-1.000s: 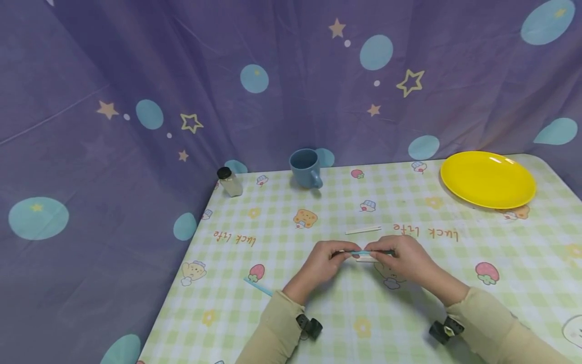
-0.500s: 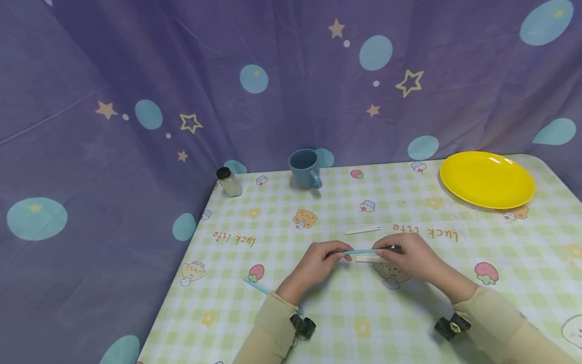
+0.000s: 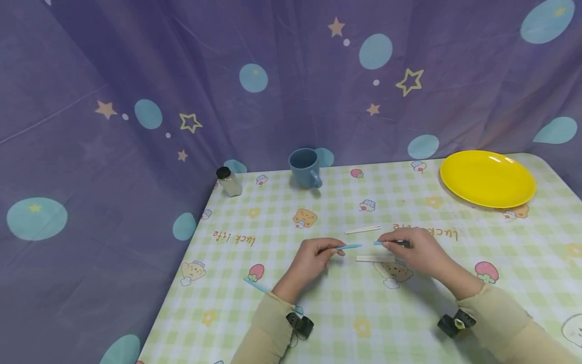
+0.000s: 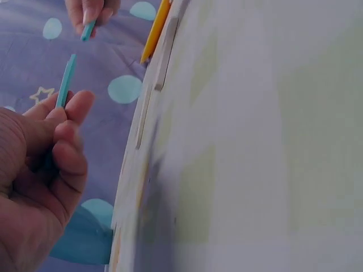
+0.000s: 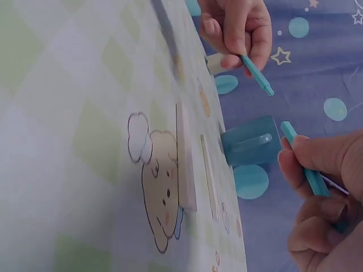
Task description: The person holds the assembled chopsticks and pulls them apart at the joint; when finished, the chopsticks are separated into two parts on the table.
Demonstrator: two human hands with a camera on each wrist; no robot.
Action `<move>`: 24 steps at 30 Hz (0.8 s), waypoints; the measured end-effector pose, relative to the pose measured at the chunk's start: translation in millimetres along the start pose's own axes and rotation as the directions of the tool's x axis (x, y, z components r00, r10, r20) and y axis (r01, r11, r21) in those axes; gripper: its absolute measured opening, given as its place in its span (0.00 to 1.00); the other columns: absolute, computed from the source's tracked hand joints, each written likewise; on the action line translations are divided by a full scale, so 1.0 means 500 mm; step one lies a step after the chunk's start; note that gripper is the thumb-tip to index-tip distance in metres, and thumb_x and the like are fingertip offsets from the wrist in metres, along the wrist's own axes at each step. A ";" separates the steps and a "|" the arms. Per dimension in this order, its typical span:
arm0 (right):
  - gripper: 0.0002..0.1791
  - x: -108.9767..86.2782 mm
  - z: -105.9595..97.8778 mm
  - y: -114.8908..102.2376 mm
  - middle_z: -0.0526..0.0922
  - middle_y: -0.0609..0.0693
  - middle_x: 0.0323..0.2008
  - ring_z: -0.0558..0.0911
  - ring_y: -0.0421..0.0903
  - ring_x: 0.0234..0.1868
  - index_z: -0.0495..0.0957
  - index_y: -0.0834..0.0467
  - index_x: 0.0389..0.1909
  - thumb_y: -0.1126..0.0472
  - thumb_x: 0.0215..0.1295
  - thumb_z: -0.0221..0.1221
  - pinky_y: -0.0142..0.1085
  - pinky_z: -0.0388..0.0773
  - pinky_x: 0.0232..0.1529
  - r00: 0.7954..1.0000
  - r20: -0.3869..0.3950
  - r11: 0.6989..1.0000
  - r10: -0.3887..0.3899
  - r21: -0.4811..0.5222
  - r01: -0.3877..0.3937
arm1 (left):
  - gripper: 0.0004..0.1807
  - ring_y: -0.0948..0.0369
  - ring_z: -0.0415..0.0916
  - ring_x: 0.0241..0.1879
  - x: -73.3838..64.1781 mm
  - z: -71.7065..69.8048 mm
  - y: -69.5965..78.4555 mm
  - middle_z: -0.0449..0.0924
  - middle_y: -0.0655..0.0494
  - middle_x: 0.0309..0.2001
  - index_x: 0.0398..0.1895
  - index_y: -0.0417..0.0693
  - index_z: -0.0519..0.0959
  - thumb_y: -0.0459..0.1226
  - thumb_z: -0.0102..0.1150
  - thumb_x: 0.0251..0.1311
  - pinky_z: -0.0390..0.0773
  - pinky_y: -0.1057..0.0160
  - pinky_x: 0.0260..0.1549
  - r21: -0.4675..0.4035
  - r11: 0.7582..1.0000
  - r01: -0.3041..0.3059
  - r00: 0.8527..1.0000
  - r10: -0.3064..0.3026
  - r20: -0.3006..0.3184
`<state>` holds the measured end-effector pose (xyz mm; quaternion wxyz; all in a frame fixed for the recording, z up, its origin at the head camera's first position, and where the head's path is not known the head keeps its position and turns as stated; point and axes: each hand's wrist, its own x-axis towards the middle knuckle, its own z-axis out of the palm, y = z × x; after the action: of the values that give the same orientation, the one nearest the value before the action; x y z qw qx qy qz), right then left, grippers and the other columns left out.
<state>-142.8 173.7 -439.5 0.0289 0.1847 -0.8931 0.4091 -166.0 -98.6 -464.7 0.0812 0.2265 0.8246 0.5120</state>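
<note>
My left hand (image 3: 313, 260) pinches a thin blue stick (image 3: 350, 246) between thumb and fingertips, its free end pointing right. In the right wrist view that stick's end (image 5: 267, 89) narrows to a small tip. Facing it, my right hand (image 3: 420, 250) holds another blue stick piece (image 5: 315, 181), most of it covered by the fingers in the head view. A short gap separates the two ends, both held above the table. Below and beyond them lie two pale, narrow sticks (image 3: 375, 259) (image 3: 362, 229). One more blue stick (image 3: 256, 284) rests beside my left forearm, partly hidden by it.
A blue mug (image 3: 305, 169) stands at the back edge of the table. To its left is a small jar (image 3: 230, 184) with a black lid. A yellow plate (image 3: 487, 179) sits at the back right. Behind the table hangs a purple curtain (image 3: 291, 101).
The hands have drawn apart sideways. What spanned both hands as one blue length now shows as two pieces with a gap. Both hands sit slightly farther from the body.
</note>
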 end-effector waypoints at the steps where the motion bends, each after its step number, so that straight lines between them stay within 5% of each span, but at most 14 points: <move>1: 0.07 -0.001 -0.003 0.002 0.87 0.49 0.41 0.77 0.62 0.57 0.88 0.53 0.40 0.63 0.63 0.65 0.55 0.73 0.54 1.000 -0.010 1.000 0.005 0.001 -0.005 | 0.11 0.53 0.72 0.18 -0.001 -0.002 0.000 0.86 0.60 0.34 0.46 0.52 0.85 0.31 0.56 0.67 0.72 0.68 0.19 -0.014 1.000 0.012 1.000 -0.012 -0.002; 4: 0.06 -0.002 -0.009 0.009 0.87 0.49 0.42 0.80 0.58 0.55 0.88 0.52 0.40 0.60 0.63 0.65 0.53 0.74 0.53 0.999 -0.023 1.000 0.024 0.001 -0.024 | 0.08 0.48 0.74 0.19 0.000 -0.006 -0.001 0.86 0.58 0.33 0.44 0.51 0.84 0.34 0.56 0.68 0.74 0.66 0.19 -0.010 0.999 0.031 0.999 -0.031 -0.009; 11: 0.06 -0.006 -0.018 0.026 0.85 0.57 0.46 0.82 0.55 0.48 0.86 0.56 0.41 0.61 0.67 0.61 0.47 0.76 0.46 0.995 -0.054 0.996 0.088 -0.024 -0.089 | 0.02 0.59 0.75 0.18 0.008 -0.011 -0.011 0.85 0.58 0.28 0.33 0.48 0.82 0.36 0.62 0.63 0.76 0.65 0.20 0.072 0.992 0.099 0.991 -0.092 -0.097; 15: 0.14 -0.008 -0.028 0.036 0.85 0.55 0.39 0.79 0.49 0.36 0.81 0.64 0.53 0.68 0.71 0.53 0.37 0.72 0.34 0.996 0.003 0.996 0.087 0.001 -0.087 | 0.02 0.53 0.79 0.21 0.013 -0.018 -0.013 0.85 0.50 0.30 0.36 0.40 0.80 0.30 0.59 0.64 0.79 0.62 0.22 -0.011 0.990 0.138 0.986 -0.139 -0.092; 19: 0.20 -0.010 -0.037 0.048 0.85 0.52 0.36 0.76 0.47 0.36 0.75 0.67 0.60 0.73 0.69 0.50 0.32 0.68 0.30 0.994 0.072 0.995 0.082 0.043 -0.085 | 0.06 0.48 0.83 0.31 0.019 -0.025 -0.017 0.85 0.42 0.35 0.41 0.34 0.79 0.25 0.52 0.67 0.82 0.57 0.29 -0.119 0.979 0.163 0.985 -0.169 -0.040; 24: 0.23 -0.013 -0.042 0.063 0.85 0.55 0.35 0.80 0.44 0.32 0.70 0.69 0.64 0.74 0.68 0.52 0.31 0.75 0.30 0.983 0.141 0.978 0.116 0.154 -0.137 | 0.09 0.50 0.84 0.38 0.027 -0.026 -0.021 0.85 0.42 0.39 0.45 0.35 0.80 0.24 0.51 0.68 0.82 0.57 0.36 -0.120 0.977 0.178 0.983 -0.181 -0.013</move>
<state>-150.0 209.8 -449.6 -0.0710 0.1556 -0.8665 0.4690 -185.8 -106.8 -466.5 0.1306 0.1396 0.8107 0.5534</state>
